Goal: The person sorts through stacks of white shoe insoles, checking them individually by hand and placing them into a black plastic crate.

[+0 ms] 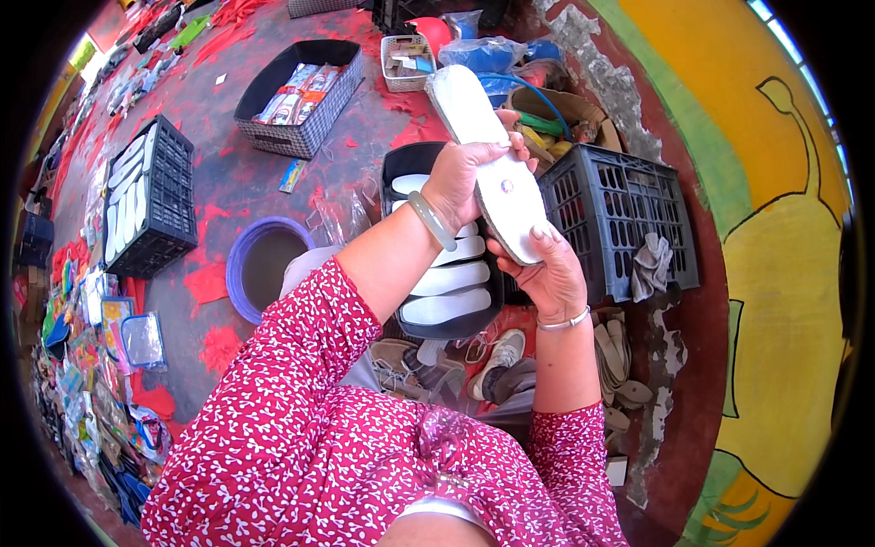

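In front of me, both hands hold up a white insole [507,202], slanted with its far end up and to the left; its edge looks thick, and whether it is one or a stacked pair I cannot tell. My left hand [467,171] is wrapped round its middle, thumb across the top face. Lower down, my right hand [547,273] grips the near end, thumb on top and fingers beneath. A small round mark shows on the white face. Below my hands stands a dark bin [497,305] with several white insoles [445,306] lying crosswise in it.
At right, a grey plastic crate [629,196] with a grey cloth [652,266] over its edge stands near the painted wall [784,310]. Leftward are a purple-rimmed bucket [235,278], a black crate [171,211] of insoles and a checked box [321,120] of packets. Red scraps litter the floor.
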`<state>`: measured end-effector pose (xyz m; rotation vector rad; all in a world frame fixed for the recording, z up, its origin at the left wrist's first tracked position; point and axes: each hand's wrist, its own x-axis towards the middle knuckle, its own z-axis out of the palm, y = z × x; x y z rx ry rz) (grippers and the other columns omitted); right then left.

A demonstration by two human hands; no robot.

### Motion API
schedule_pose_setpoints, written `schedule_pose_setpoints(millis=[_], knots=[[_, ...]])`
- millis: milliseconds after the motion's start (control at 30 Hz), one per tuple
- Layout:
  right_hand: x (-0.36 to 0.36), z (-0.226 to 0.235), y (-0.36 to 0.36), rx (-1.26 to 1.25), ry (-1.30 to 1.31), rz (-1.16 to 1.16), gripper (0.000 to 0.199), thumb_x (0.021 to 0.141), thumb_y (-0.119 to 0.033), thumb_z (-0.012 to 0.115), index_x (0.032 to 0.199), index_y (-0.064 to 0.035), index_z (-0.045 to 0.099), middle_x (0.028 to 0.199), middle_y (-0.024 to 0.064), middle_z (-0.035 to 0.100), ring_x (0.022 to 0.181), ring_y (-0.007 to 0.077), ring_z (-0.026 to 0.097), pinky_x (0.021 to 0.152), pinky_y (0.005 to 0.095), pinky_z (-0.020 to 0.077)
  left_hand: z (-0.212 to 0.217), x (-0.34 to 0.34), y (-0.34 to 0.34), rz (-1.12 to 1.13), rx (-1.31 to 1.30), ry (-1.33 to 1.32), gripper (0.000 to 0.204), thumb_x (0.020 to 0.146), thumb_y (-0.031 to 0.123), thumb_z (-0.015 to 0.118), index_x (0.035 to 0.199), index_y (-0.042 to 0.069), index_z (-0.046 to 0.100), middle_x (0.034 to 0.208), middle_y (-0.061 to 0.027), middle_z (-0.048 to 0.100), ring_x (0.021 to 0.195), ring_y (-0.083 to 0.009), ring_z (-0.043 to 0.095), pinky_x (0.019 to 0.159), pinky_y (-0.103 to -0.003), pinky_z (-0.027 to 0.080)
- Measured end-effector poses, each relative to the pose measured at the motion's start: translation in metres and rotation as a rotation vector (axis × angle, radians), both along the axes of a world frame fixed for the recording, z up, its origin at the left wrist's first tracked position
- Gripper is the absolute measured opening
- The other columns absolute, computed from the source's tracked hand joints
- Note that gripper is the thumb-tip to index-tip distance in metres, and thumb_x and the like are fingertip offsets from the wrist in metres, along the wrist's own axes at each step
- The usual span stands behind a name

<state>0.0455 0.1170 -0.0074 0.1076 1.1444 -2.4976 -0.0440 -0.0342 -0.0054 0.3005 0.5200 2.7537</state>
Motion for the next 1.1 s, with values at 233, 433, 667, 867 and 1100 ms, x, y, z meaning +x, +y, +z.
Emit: schedule_pose_setpoints(millis=[233, 433, 667, 867, 1100], knots=[[0.000, 0.000, -0.008, 0.117, 0.033, -0.094, 0.048, 0.085, -0.015, 0.062, 0.124, 0.0044, 0.042, 0.104, 0.0169, 0.062, 0.087, 0.0287, 0.067, 0.069, 0.0332, 0.0579, 0.004, 0.002, 0.000, 0.044, -0.180, 0.151, 0.045, 0.078, -0.006, 0.048, 0.123, 0.000, 0.042, 0.094, -0.0086, 0.059, 0.092, -0.0215, 0.060, 0.090, -0.040, 0.049], [0.004, 0.003, -0.015, 0.366, 0.137, -0.191, 0.043, 0.086, -0.016, 0.060, 0.120, 0.0049, 0.045, 0.100, 0.0158, 0.063, 0.083, 0.0279, 0.067, 0.065, 0.0315, 0.0580, -0.001, 0.001, 0.002, 0.114, -0.364, 0.293, 0.046, 0.080, -0.002, 0.050, 0.125, 0.003, 0.041, 0.096, -0.0107, 0.060, 0.095, -0.0246, 0.060, 0.091, -0.041, 0.048], [0.000, -0.002, -0.009, 0.077, 0.039, -0.148, 0.038, 0.088, -0.015, 0.058, 0.119, 0.0029, 0.046, 0.102, 0.0157, 0.062, 0.084, 0.0282, 0.067, 0.064, 0.0310, 0.0583, -0.005, 0.001, 0.003, -0.125, -0.033, -0.016, 0.060, 0.076, 0.002, 0.058, 0.131, 0.005, 0.034, 0.117, -0.0222, 0.055, 0.112, -0.0332, 0.054, 0.096, -0.046, 0.045], [-0.002, -0.001, -0.006, 0.146, 0.021, -0.242, 0.036, 0.089, -0.014, 0.056, 0.119, 0.0026, 0.045, 0.105, 0.0165, 0.061, 0.086, 0.0289, 0.066, 0.065, 0.0310, 0.0584, -0.012, 0.011, 0.017, -0.083, -0.304, 0.135, 0.062, 0.076, -0.002, 0.055, 0.134, 0.002, 0.034, 0.117, -0.0223, 0.055, 0.105, -0.0290, 0.058, 0.093, -0.039, 0.047], [0.000, 0.006, -0.012, 0.270, 0.036, -0.253, 0.030, 0.089, -0.013, 0.055, 0.114, 0.0027, 0.048, 0.098, 0.0174, 0.063, 0.081, 0.0274, 0.067, 0.063, 0.0298, 0.0580, -0.018, 0.009, 0.019, -0.014, -0.443, 0.245, 0.061, 0.078, -0.003, 0.052, 0.136, 0.002, 0.032, 0.117, -0.0221, 0.056, 0.106, -0.0289, 0.058, 0.094, -0.040, 0.046]])
